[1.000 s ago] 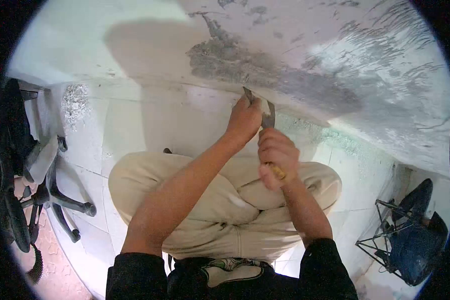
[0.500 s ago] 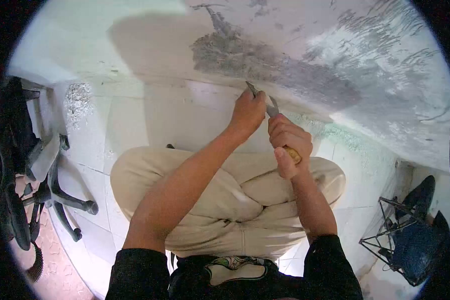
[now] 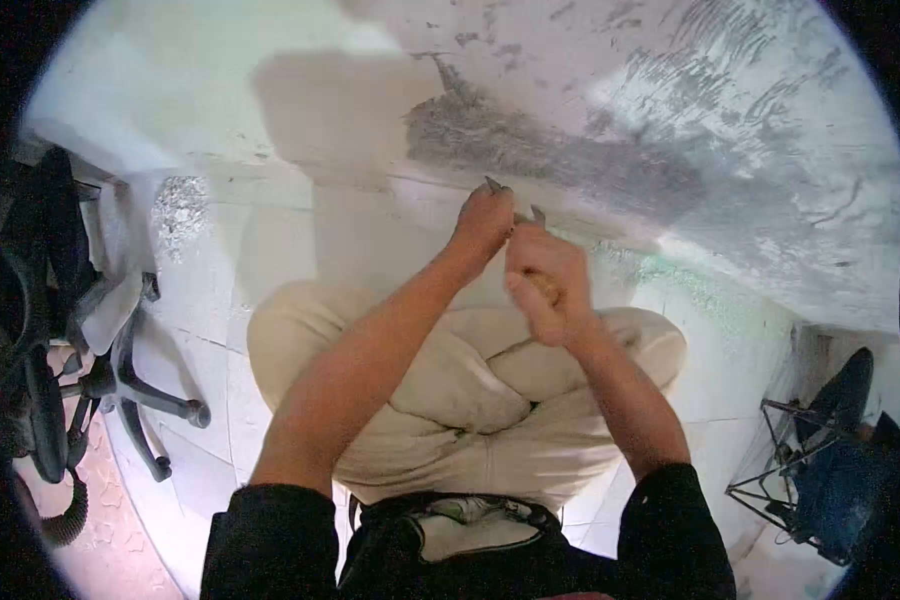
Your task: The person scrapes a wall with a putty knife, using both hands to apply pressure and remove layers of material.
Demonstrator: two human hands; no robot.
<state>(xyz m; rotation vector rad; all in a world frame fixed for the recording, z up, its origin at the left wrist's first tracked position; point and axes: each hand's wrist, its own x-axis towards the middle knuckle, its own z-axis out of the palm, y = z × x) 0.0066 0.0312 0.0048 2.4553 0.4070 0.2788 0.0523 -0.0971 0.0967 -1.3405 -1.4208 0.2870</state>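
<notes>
My left hand is closed around a small flat metal blade, whose dark tip sticks out past the fingers towards the base of the wall. Most of that blade is hidden in the hand. Close beside it on the right, my right hand grips a scraper with a wooden handle. The scraper's grey metal end shows above the knuckles. Whether the two metal pieces touch cannot be made out. Both hands are held over the floor, in front of my crossed legs.
Ahead rises a pale wall with a rough grey patch. White crumbs lie on the tiled floor. A black wheeled chair base stands left, and a dark blue folding seat with thin metal legs stands right.
My right hand has moved left and slightly up, closer to my left hand, and less of the scraper's blade shows. The whole view has shifted a little.
</notes>
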